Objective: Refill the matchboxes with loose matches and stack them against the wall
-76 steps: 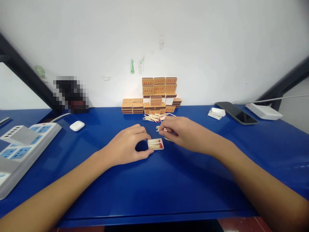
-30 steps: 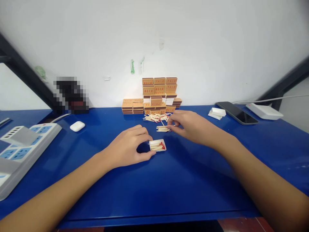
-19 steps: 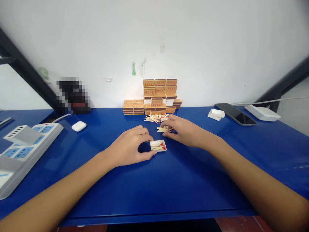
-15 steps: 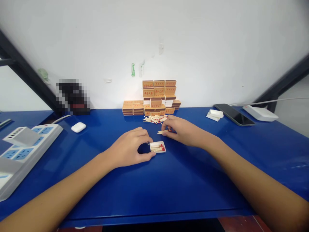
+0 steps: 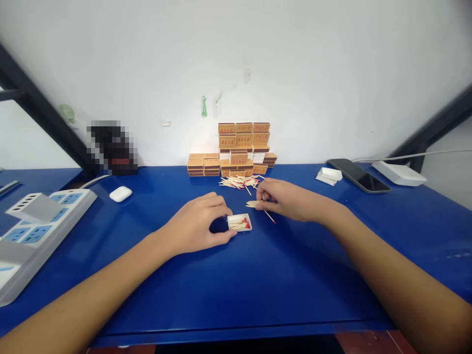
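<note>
My left hand [image 5: 204, 223] pinches the left end of a small white matchbox tray [image 5: 248, 229] between thumb and fingers on the table. Several red-tipped matches [image 5: 239, 224] lie inside it. To the tray's upper right, my right hand [image 5: 282, 199] is closed around a small bundle of matches [image 5: 252, 203], their pale ends pointing left. One single match [image 5: 270, 217] sticks out below that hand, its red head toward me; whether the fingers grip it I cannot tell. Behind the right hand spreads a loose pile of matches [image 5: 238, 182].
Stacked matchboxes [image 5: 243, 140] stand against the wall behind the pile. On the right lie a white folded box piece [image 5: 329, 175], a phone [image 5: 357, 175] and a white device [image 5: 398, 173]. A power strip [image 5: 44, 228] and a white earbud case [image 5: 120, 193] sit on the left.
My right hand has shifted slightly right and toward me with the bundle of matches, and a single match now shows below it. The left hand and tray have barely moved.
</note>
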`<control>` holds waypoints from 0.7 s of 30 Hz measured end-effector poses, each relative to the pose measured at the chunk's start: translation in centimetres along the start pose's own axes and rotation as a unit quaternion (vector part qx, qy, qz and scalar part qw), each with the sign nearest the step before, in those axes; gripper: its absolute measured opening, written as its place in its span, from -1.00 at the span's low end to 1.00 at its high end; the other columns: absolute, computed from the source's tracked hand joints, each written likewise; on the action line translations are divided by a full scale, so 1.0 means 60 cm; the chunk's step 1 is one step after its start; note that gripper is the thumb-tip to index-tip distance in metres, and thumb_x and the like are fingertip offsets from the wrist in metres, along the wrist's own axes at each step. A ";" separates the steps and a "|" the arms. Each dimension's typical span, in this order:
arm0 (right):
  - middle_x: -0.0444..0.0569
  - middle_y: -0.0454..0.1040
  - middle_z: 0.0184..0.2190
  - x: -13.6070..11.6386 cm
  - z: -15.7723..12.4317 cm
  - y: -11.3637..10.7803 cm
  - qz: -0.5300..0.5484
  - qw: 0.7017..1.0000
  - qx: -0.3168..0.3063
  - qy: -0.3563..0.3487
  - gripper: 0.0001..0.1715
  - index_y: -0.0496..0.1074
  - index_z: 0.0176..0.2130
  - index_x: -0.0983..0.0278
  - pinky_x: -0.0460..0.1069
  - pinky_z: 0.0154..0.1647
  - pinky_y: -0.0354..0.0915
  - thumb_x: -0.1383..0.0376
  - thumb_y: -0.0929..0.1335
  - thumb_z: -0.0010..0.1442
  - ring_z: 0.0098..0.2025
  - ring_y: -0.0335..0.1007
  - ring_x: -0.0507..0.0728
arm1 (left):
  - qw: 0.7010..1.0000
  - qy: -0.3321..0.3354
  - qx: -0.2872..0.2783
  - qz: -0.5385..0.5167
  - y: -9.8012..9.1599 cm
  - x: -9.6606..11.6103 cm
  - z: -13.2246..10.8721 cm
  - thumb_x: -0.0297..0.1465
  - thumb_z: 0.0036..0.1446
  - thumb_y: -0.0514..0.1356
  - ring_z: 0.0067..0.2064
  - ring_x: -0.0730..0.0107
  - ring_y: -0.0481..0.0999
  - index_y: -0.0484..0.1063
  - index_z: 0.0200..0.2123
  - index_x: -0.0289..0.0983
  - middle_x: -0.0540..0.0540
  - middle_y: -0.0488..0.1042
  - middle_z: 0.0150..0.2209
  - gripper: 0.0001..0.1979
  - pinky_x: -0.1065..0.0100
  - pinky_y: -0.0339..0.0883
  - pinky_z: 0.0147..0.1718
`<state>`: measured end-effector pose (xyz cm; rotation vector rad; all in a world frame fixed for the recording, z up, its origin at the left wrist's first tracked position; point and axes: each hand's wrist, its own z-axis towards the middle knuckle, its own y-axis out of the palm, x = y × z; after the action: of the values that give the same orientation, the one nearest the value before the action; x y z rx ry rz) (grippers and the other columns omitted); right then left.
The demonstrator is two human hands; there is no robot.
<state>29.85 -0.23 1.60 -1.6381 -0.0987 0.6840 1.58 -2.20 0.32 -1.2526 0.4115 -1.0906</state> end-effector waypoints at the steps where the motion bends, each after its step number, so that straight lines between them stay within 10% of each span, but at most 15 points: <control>1: 0.04 0.48 -0.25 0.000 -0.001 -0.001 0.000 1.000 -0.002 0.003 -0.73 0.45 -0.22 0.25 0.03 -0.26 0.20 0.09 0.36 0.34 -0.25 0.35 0.18 | 1.000 0.000 0.000 0.001 0.000 0.000 0.000 -0.24 0.27 0.32 -0.14 0.22 0.50 0.61 -0.09 -0.24 -0.11 0.55 -0.18 -0.76 0.20 0.42 -0.15; 21: 0.01 0.51 -0.30 -0.014 -0.005 -0.015 -0.021 1.000 -0.017 0.007 -0.74 0.48 -0.29 0.27 0.03 -0.26 0.20 0.18 0.34 0.40 -0.28 0.36 0.15 | 1.000 -0.003 -0.002 0.005 0.000 -0.002 -0.001 -0.23 0.27 0.31 -0.14 0.22 0.51 0.61 -0.09 -0.25 -0.11 0.55 -0.18 -0.76 0.19 0.43 -0.14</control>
<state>29.62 -0.69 2.72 -1.6690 -0.1345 0.6418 1.51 -2.14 0.28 -1.2552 0.4149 -1.0766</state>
